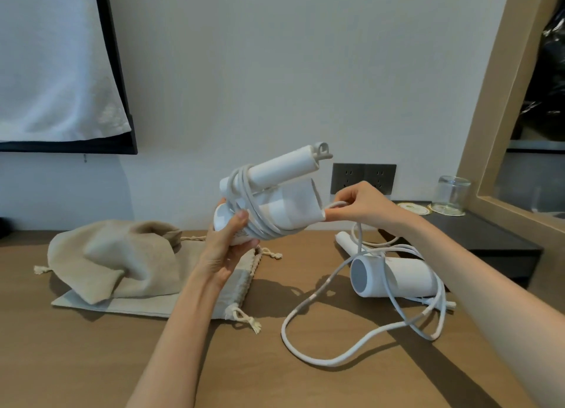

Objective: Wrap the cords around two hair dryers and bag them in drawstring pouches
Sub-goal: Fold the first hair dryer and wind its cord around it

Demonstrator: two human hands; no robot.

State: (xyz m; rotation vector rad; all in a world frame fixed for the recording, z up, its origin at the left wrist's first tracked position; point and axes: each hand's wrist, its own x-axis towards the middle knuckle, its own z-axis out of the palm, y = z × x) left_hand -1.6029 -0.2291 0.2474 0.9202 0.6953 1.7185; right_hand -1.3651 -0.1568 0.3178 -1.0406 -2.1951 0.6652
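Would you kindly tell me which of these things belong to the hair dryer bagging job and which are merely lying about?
Job: held hair dryer, left hand gripping it, right hand pinching the cord, second hair dryer, crumpled pouch, flat pouch.
Lying about: glass, coasters, wall sockets, hanging towel.

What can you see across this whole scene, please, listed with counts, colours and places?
Table: one, brown wood, foreground.
Held hair dryer: one, white, raised above the table.
Second hair dryer: one, white, lying on the table, right.
Cord: white, partly wound round the held dryer, the rest loose on the table.
Drawstring pouches: two, beige, stacked on the table, left.
Wall sockets: dark grey, wall.
Glass: one, clear, dark shelf, right.
Left hand: grips the held dryer.
Right hand: pinches the cord.
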